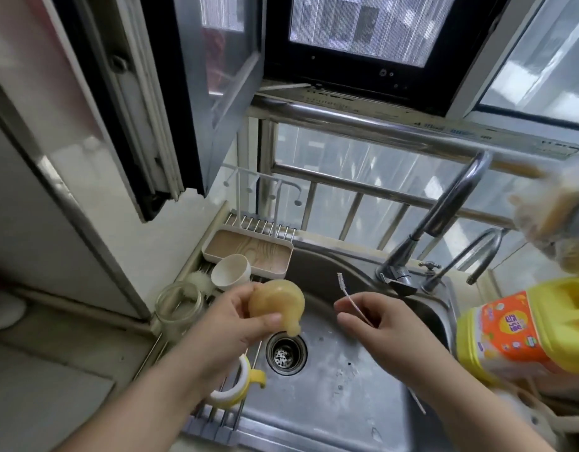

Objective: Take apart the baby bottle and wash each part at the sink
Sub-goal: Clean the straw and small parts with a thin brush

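Note:
My left hand [239,316] grips a yellowish silicone bottle nipple [278,305] above the steel sink [334,386], its tip pointing down toward the drain [286,353]. In my right hand [379,321] I pinch a thin white nipple brush [348,296], bristle end up and to the left, a short gap from the nipple. The clear bottle body [179,308] stands on the rack left of the sink. A white and yellow collar ring with handles [236,384] lies on the rack below my left wrist. A white cap [231,272] rests beside the tray.
A roll-up drying rack [216,415] spans the sink's left side, with a cream tray [249,251] and a fluffy bottle brush [200,282]. Two steel faucets [444,216] rise behind the sink. A yellow detergent jug [526,324] stands at the right. An open window frame hangs overhead.

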Tool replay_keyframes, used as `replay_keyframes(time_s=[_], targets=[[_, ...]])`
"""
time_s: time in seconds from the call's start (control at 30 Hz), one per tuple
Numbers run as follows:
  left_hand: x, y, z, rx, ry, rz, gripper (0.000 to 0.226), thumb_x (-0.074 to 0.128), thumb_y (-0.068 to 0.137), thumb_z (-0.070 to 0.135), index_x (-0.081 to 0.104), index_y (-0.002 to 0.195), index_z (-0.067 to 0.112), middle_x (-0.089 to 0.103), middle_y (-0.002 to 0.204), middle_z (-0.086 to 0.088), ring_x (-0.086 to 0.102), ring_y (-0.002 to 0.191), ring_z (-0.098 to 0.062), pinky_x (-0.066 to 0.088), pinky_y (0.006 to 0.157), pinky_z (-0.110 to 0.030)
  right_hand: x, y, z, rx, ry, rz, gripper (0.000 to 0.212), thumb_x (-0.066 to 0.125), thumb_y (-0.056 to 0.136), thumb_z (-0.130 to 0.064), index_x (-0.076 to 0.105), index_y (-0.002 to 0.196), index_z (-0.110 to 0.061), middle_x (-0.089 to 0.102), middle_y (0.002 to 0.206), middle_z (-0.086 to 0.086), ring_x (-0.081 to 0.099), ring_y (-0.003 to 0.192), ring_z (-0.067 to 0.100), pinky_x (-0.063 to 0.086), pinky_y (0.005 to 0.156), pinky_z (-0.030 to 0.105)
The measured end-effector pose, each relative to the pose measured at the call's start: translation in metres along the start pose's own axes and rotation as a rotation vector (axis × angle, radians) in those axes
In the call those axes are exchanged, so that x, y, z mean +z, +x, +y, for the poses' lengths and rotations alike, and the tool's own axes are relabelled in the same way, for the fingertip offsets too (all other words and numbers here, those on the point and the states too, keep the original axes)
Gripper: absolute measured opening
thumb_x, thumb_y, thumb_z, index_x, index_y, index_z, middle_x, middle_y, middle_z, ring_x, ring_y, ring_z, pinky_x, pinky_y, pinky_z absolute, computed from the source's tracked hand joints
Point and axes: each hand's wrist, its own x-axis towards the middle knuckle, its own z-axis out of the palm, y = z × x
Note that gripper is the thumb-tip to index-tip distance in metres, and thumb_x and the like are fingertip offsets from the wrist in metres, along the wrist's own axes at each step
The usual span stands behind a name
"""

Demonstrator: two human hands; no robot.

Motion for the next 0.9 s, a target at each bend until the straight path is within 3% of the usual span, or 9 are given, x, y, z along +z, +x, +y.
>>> replay_keyframes(time_s=[0.13, 0.2, 0.3, 0.43, 0.57, 0.7, 0.83, 0.9], targets=[[-0.005, -0.009, -0.003, 0.068, 0.027, -0.065, 0.033, 0.075, 0.065, 0.002, 0.062, 0.095, -0.003, 0.069, 0.09, -0.014, 0.064, 0.084, -0.016, 0.051, 0.072, -0.019, 0.017, 0.007, -0.017, -0.024, 0.243, -0.215, 0.019, 0.067, 0.086, -0.027, 0.068, 0.105, -0.025, 0.061, 0.059, -0.015, 0.053, 0.051, -0.005, 0.037, 0.049, 0.007], [-0.006, -0.011, -0.002, 0.076, -0.012, -0.07, 0.036, 0.071, 0.064, 0.003, 0.06, 0.098, 0.0, 0.069, 0.091, -0.015, 0.066, 0.082, -0.018, 0.052, 0.069, -0.021, 0.022, 0.009, -0.024, -0.061, 0.265, -0.272, 0.012, 0.069, 0.085, -0.024, 0.068, 0.097, -0.019, 0.055, 0.059, -0.01, 0.046, 0.047, -0.003, 0.035, 0.048, 0.008], [-0.007, -0.015, 0.0, 0.056, -0.07, -0.034, 0.042, 0.072, 0.066, 0.001, 0.058, 0.105, 0.008, 0.07, 0.094, -0.013, 0.067, 0.078, -0.017, 0.054, 0.065, -0.023, 0.028, 0.012, -0.027, -0.122, 0.268, -0.308, 0.007, 0.072, 0.083, -0.024, 0.068, 0.086, -0.019, 0.056, 0.066, -0.002, 0.05, 0.06, 0.007, 0.042, 0.06, 0.019], [-0.008, -0.021, 0.006, -0.057, -0.177, -0.107, 0.047, 0.073, 0.078, 0.012, 0.054, 0.12, 0.022, 0.065, 0.114, -0.019, 0.067, 0.093, -0.03, 0.057, 0.077, -0.037, 0.03, 0.012, -0.028, -0.169, 0.315, -0.306, 0.008, 0.073, 0.081, -0.02, 0.067, 0.078, -0.023, 0.055, 0.066, 0.001, 0.049, 0.063, 0.011, 0.042, 0.063, 0.026], [-0.005, -0.019, 0.013, -0.119, -0.246, -0.139, 0.062, 0.075, 0.067, 0.033, 0.054, 0.122, 0.012, 0.065, 0.1, -0.021, 0.066, 0.082, -0.029, 0.057, 0.078, -0.042, 0.031, 0.011, -0.027, -0.182, 0.294, -0.322, 0.01, 0.076, 0.079, -0.022, 0.067, 0.082, -0.018, 0.055, 0.069, 0.009, 0.046, 0.064, 0.015, 0.039, 0.062, 0.03], [0.001, -0.013, 0.013, -0.091, -0.226, -0.102, 0.065, 0.075, 0.063, 0.029, 0.054, 0.119, 0.002, 0.069, 0.093, -0.015, 0.067, 0.077, -0.023, 0.058, 0.075, -0.035, 0.026, 0.007, -0.031, -0.156, 0.281, -0.344, 0.018, 0.076, 0.078, -0.028, 0.067, 0.09, -0.018, 0.06, 0.071, 0.012, 0.051, 0.066, 0.014, 0.045, 0.066, 0.032], [-0.001, -0.014, 0.014, -0.008, -0.16, -0.167, 0.079, 0.08, 0.055, 0.028, 0.053, 0.125, 0.007, 0.068, 0.111, -0.016, 0.065, 0.095, -0.024, 0.055, 0.08, -0.029, 0.002, 0.001, -0.033, -0.134, 0.119, -0.328, 0.007, 0.054, 0.093, -0.029, 0.054, 0.092, -0.023, 0.058, 0.066, -0.005, 0.047, 0.057, 0.001, 0.04, 0.058, 0.022], [-0.003, -0.015, 0.015, 0.045, -0.104, -0.22, 0.085, 0.09, 0.048, 0.029, 0.054, 0.125, 0.016, 0.066, 0.116, -0.016, 0.063, 0.105, -0.026, 0.053, 0.084, -0.028, -0.017, -0.003, -0.035, -0.187, -0.044, -0.3, 0.012, 0.047, 0.096, -0.026, 0.05, 0.085, -0.027, 0.057, 0.066, -0.012, 0.047, 0.057, 0.0, 0.039, 0.059, 0.018]])
